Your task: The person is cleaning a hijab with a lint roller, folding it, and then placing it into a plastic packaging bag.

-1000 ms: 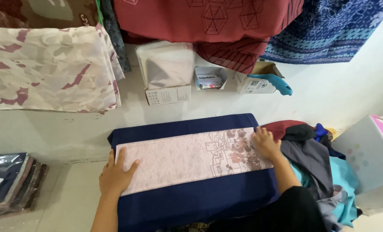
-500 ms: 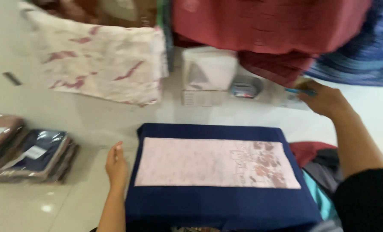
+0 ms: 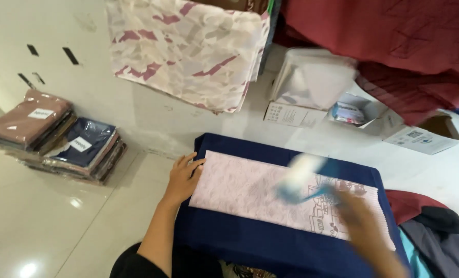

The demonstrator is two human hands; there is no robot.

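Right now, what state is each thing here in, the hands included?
Left hand: flat, fingers spread on the pink cloth's left edge.
Right hand: blurred, gripping a white and blue tool.
Tool: lifted over the cloth, too blurred to identify.
Pink cloth: folded flat on the navy cloth.
Navy cloth: folded, underneath.
Packed cloths: bagged, stacked in two piles.
White box: shut.

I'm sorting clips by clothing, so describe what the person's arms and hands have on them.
The left hand and its forearm are bare: no glove, ring or watch visible. A black sleeve begins near the elbow. The right hand is motion-blurred; it looks bare too, but details cannot be told.
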